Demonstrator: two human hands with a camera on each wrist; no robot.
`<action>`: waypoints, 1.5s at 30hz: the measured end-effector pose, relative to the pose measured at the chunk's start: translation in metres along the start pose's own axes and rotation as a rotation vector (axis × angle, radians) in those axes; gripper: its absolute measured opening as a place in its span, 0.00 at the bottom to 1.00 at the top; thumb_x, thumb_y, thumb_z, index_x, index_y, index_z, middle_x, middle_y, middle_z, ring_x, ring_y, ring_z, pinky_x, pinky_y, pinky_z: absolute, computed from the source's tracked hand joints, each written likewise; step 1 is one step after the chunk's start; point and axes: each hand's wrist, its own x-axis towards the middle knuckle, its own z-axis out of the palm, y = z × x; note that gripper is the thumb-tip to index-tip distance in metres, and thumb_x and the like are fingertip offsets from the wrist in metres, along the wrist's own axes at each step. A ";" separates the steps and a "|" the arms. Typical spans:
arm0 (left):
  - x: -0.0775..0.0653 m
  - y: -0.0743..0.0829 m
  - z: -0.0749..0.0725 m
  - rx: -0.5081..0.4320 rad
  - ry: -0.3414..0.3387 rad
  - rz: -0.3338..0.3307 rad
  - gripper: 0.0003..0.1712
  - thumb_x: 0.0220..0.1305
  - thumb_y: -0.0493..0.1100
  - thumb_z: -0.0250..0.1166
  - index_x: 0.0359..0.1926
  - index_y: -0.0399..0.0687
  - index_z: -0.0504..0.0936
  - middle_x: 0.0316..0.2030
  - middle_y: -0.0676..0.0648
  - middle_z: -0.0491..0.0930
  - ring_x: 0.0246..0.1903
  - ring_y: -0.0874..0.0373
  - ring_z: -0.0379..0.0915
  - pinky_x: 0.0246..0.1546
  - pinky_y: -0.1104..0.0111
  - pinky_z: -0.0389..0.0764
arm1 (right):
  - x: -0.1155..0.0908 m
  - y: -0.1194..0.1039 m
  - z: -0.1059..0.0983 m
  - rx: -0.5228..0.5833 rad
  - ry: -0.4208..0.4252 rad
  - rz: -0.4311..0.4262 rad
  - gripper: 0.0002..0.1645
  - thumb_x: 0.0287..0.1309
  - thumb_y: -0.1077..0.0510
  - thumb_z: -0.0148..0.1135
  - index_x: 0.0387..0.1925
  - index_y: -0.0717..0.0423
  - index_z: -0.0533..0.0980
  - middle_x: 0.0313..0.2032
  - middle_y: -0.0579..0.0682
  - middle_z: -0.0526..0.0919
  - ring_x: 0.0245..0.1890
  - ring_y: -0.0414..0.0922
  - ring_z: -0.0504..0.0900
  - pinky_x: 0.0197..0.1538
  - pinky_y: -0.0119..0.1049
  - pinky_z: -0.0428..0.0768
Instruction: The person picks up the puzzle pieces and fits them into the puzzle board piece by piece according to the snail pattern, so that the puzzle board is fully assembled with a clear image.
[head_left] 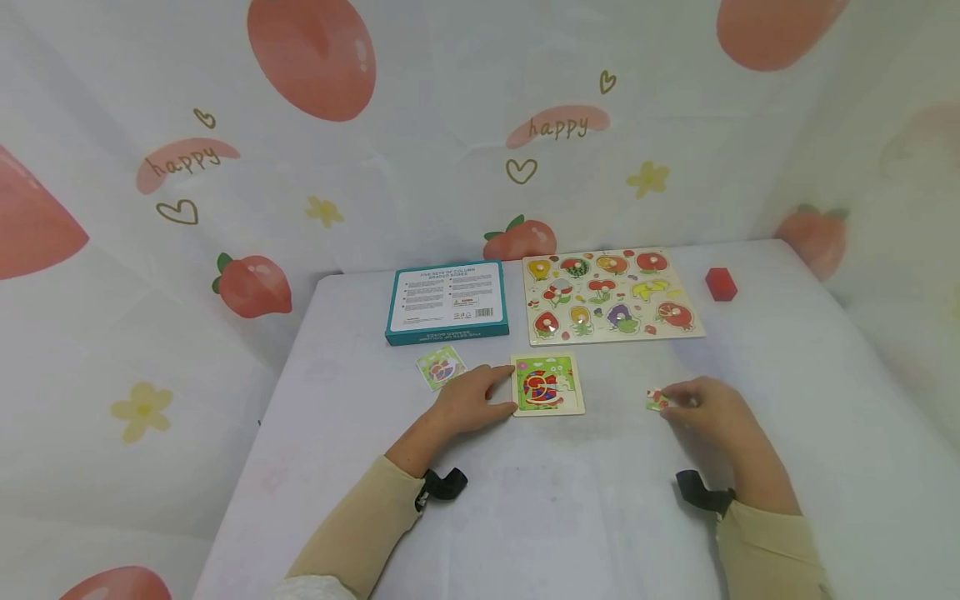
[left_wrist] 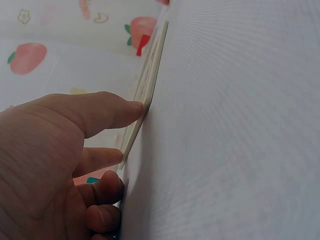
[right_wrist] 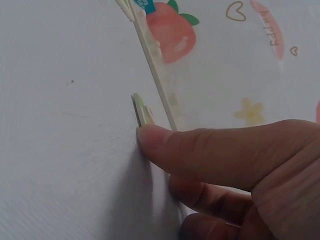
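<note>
A small square wooden jigsaw puzzle (head_left: 548, 384) lies on the table, its green picture showing a red and blue rounded figure. My left hand (head_left: 468, 402) touches its left edge with thumb and index finger spread apart; in the left wrist view both fingertips meet the board's pale rim (left_wrist: 150, 95), while the other fingers are bent. To the right, my right hand (head_left: 708, 412) pinches a small puzzle piece (head_left: 656, 400) between thumb and fingers. Seen edge-on in the right wrist view, the piece (right_wrist: 141, 111) sticks out past the thumb. A picture card (head_left: 441, 367) lies beyond the left hand.
At the back left lies a teal-edged box (head_left: 448, 302) with printed text. Beside it is a larger wooden fruit peg board (head_left: 611, 296). A red block (head_left: 721, 284) sits at the back right. Printed cloth (head_left: 420, 167) hangs behind the white-covered table (head_left: 570, 517).
</note>
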 end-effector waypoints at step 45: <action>0.001 -0.004 0.003 -0.009 0.003 0.001 0.40 0.66 0.60 0.67 0.75 0.56 0.70 0.31 0.52 0.70 0.32 0.59 0.66 0.30 0.67 0.64 | -0.026 -0.089 -0.030 -0.026 0.152 -0.452 0.22 0.58 0.54 0.75 0.54 0.54 0.83 0.35 0.53 0.76 0.36 0.51 0.72 0.29 0.37 0.75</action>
